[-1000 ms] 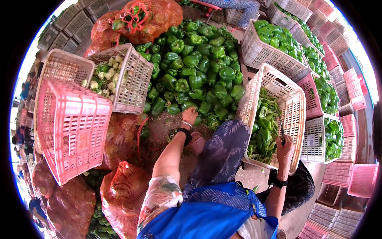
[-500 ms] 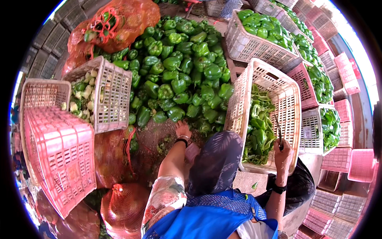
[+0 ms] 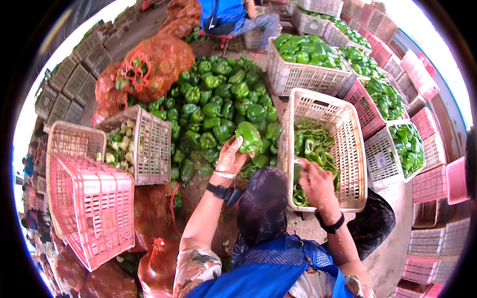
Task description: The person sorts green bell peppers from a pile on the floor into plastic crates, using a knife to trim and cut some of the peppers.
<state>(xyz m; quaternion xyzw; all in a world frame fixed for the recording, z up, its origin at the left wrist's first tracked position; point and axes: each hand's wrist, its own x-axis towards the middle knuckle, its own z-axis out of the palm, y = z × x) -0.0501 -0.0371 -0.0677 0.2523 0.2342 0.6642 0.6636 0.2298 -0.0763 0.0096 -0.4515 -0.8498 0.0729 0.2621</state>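
Observation:
My left hand (image 3: 232, 155) holds up one green bell pepper (image 3: 249, 137), thumb and fingers closed around its side, in front of a large heap of bell peppers (image 3: 213, 102) on the ground. Over the near left part of a white plastic crate (image 3: 325, 95), my right hand (image 3: 316, 184) is curled and smeared by motion. A small knife (image 3: 299, 162) shows only as a blurred pale streak at its fingers; the handle is hidden. Inside that crate lie light green pepper pieces (image 3: 318, 144).
To the left stand a crate of pale trimmings (image 3: 149, 144) and a tipped pink crate (image 3: 94, 208). Orange mesh sacks (image 3: 159, 64) lie behind them. Pepper-filled crates (image 3: 313, 77) line the right side. At the back sits another person (image 3: 226, 20) in blue.
My left hand has risen from the heap's near edge and now holds a bell pepper. My right hand has moved left and slightly up across the crate. The view has tilted upward.

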